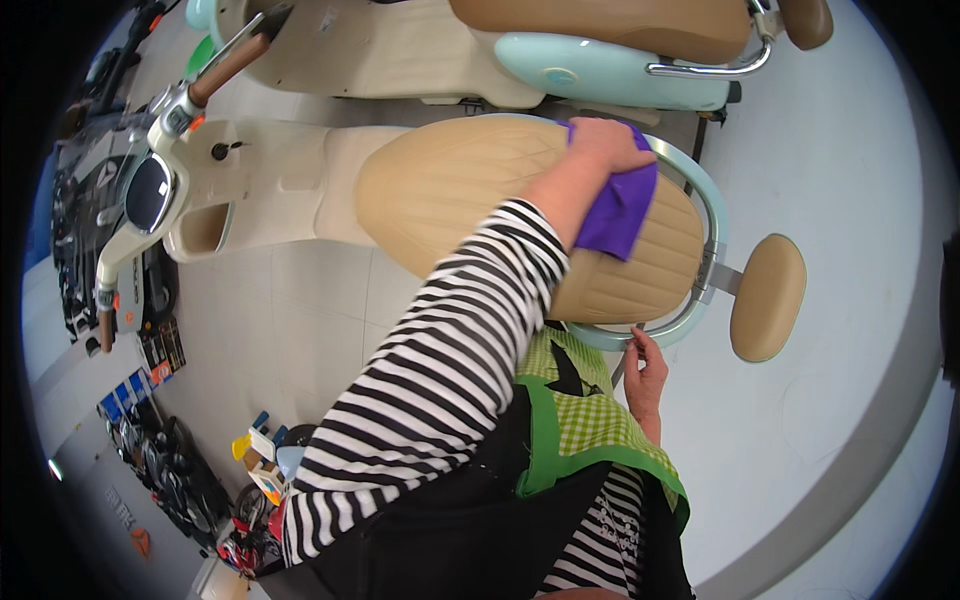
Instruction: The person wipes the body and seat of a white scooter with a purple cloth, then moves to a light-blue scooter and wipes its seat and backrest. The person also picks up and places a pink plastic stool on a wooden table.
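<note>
My left hand (606, 142) lies on a purple cloth (619, 214), gripping its upper part against the rear of a tan quilted scooter seat (450, 172). The cloth hangs flat across the seat's ribbed back section. Beside the near side of the pale blue grab rail (716, 202), my right hand (646, 367) has its fingers loosely bent and holds nothing visible; its fingertips are at the rail, and whether they touch it I cannot tell. A tan padded backrest (769, 298) stands out behind the rail. My striped left sleeve crosses over the seat's near edge.
The scooter's handlebar (135, 247) with brown grips and a round mirror-like dial is at the left. A second scooter with a brown seat (615, 26) and pale blue side panel (592, 64) stands close along the far side. More dark vehicles (161, 465) line the left.
</note>
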Demonstrator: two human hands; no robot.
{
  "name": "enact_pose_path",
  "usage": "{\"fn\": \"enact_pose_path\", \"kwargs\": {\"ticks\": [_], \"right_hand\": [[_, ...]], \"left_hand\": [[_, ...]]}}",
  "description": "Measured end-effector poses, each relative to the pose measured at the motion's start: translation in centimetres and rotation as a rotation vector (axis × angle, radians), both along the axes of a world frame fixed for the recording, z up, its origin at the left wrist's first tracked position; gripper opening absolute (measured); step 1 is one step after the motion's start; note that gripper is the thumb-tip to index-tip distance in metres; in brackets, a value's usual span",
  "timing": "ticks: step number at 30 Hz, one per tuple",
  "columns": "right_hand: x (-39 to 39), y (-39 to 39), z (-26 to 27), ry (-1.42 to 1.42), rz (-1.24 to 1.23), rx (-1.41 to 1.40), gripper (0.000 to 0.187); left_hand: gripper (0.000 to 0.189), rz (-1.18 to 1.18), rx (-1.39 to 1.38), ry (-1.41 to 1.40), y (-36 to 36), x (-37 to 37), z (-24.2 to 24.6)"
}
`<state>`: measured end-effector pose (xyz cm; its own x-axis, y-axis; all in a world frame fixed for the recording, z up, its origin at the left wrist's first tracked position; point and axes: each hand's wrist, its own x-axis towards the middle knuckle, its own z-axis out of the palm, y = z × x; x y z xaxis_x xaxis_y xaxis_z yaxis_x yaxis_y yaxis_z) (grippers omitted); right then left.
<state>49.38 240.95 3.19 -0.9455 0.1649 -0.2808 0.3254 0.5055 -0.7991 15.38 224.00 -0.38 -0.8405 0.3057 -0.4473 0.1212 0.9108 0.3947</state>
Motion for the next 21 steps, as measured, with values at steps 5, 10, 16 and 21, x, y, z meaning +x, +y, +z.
{"fn": "enact_pose_path", "kwargs": {"ticks": [5,10,16,21], "right_hand": [[-1.7,0.2,-0.5,0.019,0.063,0.008,0.026],[-4.0,0.1,-0.8,0.132,0.15,-0.007,0.023],[-4.8,0.5,-0.7,0.114,0.239,-0.064,0.024],[-4.9,1.6,-0.7,0.127,0.281,-0.065,0.024]], "left_hand": [[0.063,0.171,0.025,0.297,-2.0,3.6,-0.1],[0.065,0.584,-0.145,0.289,-16.3,6.5,-1.7],[0.071,1.112,-0.076,0.15,-28.7,13.0,-2.6],[0.079,1.383,0.234,0.481,-27.2,20.9,-6.4]]}}
